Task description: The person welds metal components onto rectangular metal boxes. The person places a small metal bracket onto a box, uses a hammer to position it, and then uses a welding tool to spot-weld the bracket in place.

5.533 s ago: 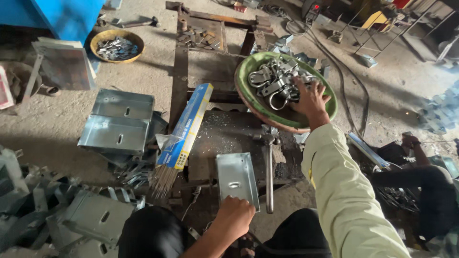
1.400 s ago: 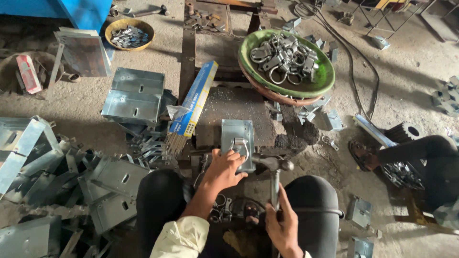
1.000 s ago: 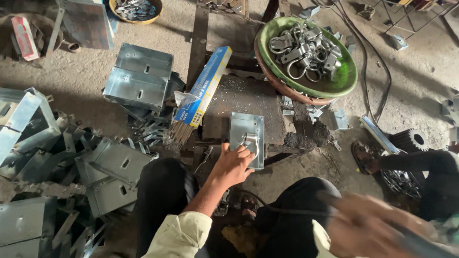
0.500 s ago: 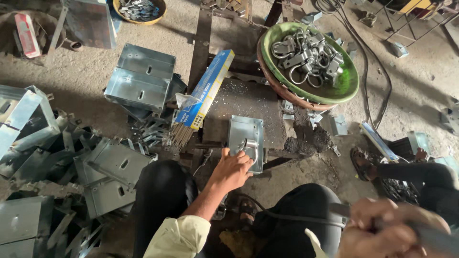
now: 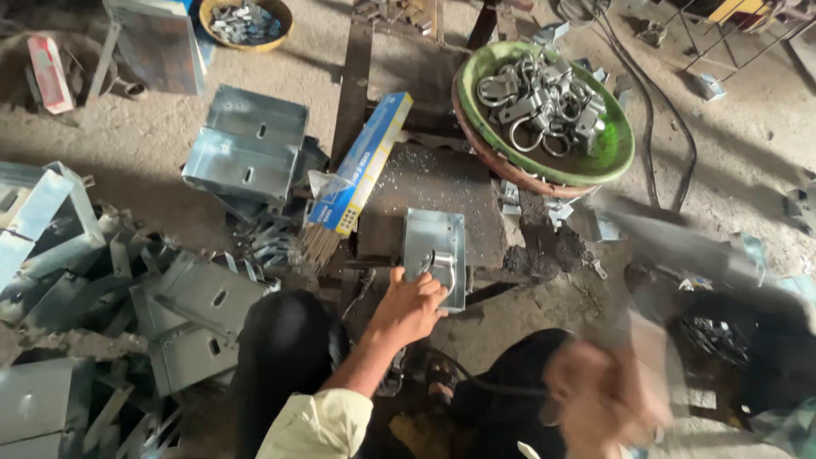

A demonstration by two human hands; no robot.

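A: Which item is in hand, and where does it lie?

B: A flat grey steel plate (image 5: 434, 257) with a bent U-shaped clip (image 5: 441, 263) on its face. It rests on the dark, spatter-flecked slab (image 5: 425, 183), just in front of the green bowl (image 5: 612, 157). The left hand (image 5: 408, 308) presses on the plate's near-left corner, its grip closed against the edge and the clip.

A: And the right hand?

B: The right hand (image 5: 608, 399) sits near-right of the plate, smeared by motion. Something long blurs above it, but whether that grip is closed on it cannot be told.

A: What could go wrong?

B: In my judgement, the fingers lie very near the clip, so any strike or tool coming down there could catch them. The clip appears loose; a jolt could shift it off line. The plate's cut edges may also nick bare skin.

A: Materials around the plate?

B: The bowl holds shiny curved clips and rings. Left of the plate lies a blue and yellow carton (image 5: 361, 166) with thin rods (image 5: 319, 246) fanning from its end. Farther left are folded galvanised brackets (image 5: 246, 153), dull and slotted. The floor is dusty concrete with metal scraps.
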